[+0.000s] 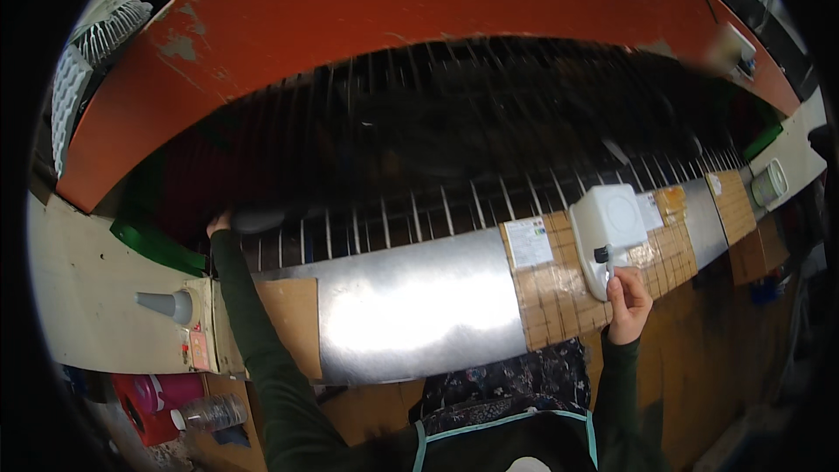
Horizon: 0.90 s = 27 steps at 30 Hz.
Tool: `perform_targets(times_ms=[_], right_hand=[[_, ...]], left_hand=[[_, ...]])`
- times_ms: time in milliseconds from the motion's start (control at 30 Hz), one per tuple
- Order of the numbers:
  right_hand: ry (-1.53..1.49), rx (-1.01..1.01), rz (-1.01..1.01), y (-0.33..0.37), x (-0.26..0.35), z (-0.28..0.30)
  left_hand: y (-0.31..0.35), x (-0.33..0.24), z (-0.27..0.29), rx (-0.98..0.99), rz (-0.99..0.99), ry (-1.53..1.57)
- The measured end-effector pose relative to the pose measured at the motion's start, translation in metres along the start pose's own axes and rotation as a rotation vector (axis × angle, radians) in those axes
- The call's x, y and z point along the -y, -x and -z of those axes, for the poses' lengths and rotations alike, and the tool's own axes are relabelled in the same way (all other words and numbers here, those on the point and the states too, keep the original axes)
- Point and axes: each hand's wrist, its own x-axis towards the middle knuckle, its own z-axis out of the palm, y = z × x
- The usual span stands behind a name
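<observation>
The right hand (629, 304) pinches the near end of a white plastic housing (613, 215) between thumb and fingers; the housing is above the front ledge, to the right of the person's middle, over a strip of brown patterned cardboard (559, 297) taped there. It has a boxy, round-cornered body with a faint circular outline on its smooth upper face; along its left runs a thin, paler plate with a rounded lower end; a small black fitting (601, 254) sits low on the body, just above the fingertips; its surface looks matt and clean.

The left hand (220, 224) reaches to the dark left end of the slatted bed, just beside a dim grey rounded piece (259, 220); whether it grips that piece I cannot tell. Between the two hands lies a shiny bare metal plate (419, 297); beyond it, thin metal bars (447, 210) run back beneath an orange hood (419, 0).
</observation>
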Motion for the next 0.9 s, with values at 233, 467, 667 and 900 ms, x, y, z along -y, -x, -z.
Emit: perform_targets(times_ms=[233,467,667,900], right_hand=[[0.012,-0.138,0.016,0.023,-0.005,0.060],[0.650,-0.150,0.058,0.025,-0.037,0.104],[1.028,-0.105,0.322,0.006,-0.060,0.096],[1.125,-0.009,0.432,-0.006,-0.058,0.090]], left_hand=[[0.254,-0.165,0.083,0.064,-0.702,0.411],[0.481,-0.191,0.105,0.525,-1.187,0.267],[0.486,-0.191,0.122,0.764,-1.061,0.478],[0.425,-0.170,0.107,0.915,-1.101,0.148]])
